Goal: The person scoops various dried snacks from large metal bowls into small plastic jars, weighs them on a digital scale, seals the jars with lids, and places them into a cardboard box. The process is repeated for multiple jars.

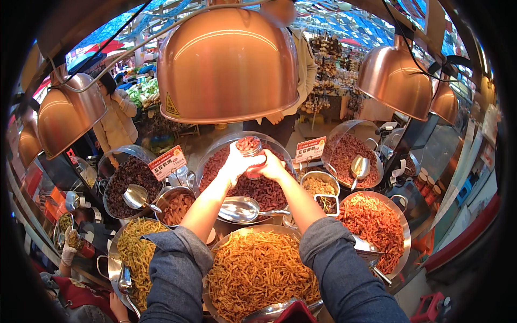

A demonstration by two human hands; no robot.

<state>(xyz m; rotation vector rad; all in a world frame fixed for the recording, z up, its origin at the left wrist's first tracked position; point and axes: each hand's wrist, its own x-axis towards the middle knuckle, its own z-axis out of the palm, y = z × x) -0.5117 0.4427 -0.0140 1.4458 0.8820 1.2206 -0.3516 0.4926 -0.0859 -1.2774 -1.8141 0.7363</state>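
Both of my hands hold a clear jar (251,146) filled to the top with reddish-brown dried pieces. My left hand (239,162), in a thin glove, wraps the jar's left side. My right hand (273,164) grips it lower on the right. Below the jar is a large pan of dark red pieces (258,191) with a raised clear dome cover behind it. A metal scoop (239,210) lies on the near edge of that pan. Nearer to me, between my forearms, stands a wide metal pan of golden fried strips (260,268).
A copper heat lamp (228,66) hangs just beyond my hands. Pans of dark pieces (131,183), yellow strips (139,250) and red strips (373,226) flank my arms. A co-worker's gloved hand (68,248) holds a jar at lower left. Two people stand across the counter.
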